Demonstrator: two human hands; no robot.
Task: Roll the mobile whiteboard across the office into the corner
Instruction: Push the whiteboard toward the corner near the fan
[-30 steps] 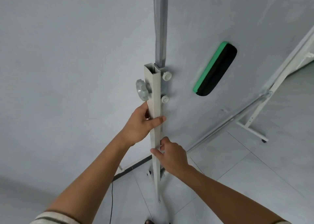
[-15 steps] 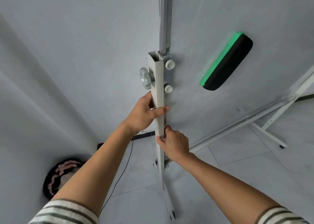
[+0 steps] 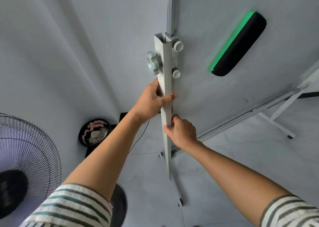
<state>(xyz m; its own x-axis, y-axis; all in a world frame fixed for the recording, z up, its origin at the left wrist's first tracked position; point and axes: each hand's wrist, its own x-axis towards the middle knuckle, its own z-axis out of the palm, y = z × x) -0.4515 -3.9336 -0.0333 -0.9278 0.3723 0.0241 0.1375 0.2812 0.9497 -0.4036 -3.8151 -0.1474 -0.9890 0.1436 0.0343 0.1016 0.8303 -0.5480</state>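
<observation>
Grey tiled floor (image 3: pixel 259 157) and pale walls are meeting in a corner at about 9 o'clock, where a black bin (image 3: pixel 94 132) is sitting beside a standing fan (image 3: pixel 25 159). Both grips are closing around the whiteboard's upright post (image 3: pixel 165 82): the left hand (image 3: pixel 151 102) is wrapping it higher up, thumb across the front, and the right hand (image 3: pixel 181 132) is clamping it just below. The whiteboard (image 3: pixel 215 28) is filling the 12-to-3 o'clock area, standing on its castered frame, carrying a green-and-black eraser (image 3: pixel 238 44).
</observation>
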